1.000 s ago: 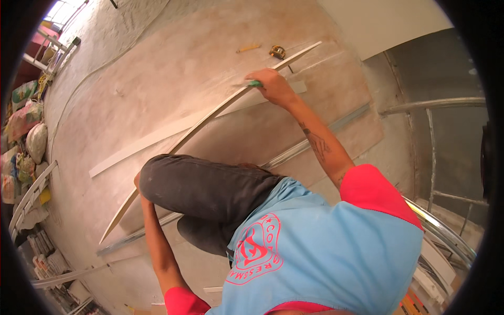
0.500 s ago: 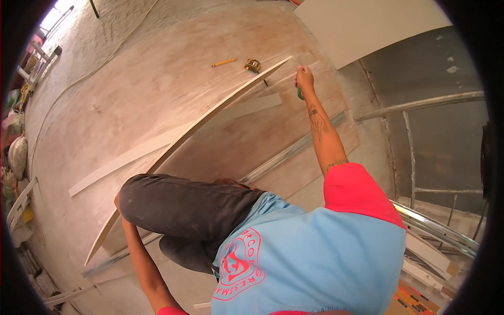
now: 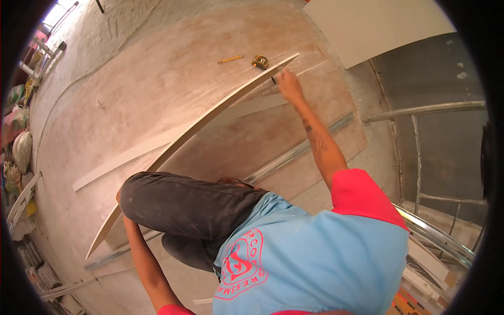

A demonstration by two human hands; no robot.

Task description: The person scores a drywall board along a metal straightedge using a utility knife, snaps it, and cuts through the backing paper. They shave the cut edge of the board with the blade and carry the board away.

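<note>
A long, thin white board (image 3: 210, 118) stands on edge and bows in a curve from the lower left to the upper right. My left hand (image 3: 119, 197) is mostly hidden by my bent knee; the part that shows wraps over the board's edge at the lower left. My right hand (image 3: 290, 85), smeared by motion, is closed just beside the board's upper right end. A green-handled tool showed in it half a second ago; now the hand hides it. Beyond that end lie a yellow-and-black tape measure (image 3: 260, 62) and a yellow pencil (image 3: 230, 59).
A flat white strip (image 3: 128, 161) and a metal channel (image 3: 294, 150) lie on the brownish sheet on the floor. To the right, a large white panel (image 3: 378, 31) lies near a metal-framed grey wall (image 3: 446, 84). Bags and goods (image 3: 21, 149) line the left side.
My right hand has moved left and slightly down, closer to the board's end, and the green handle is no longer visible. My left hand stays at the board. The view has shifted slightly.
</note>
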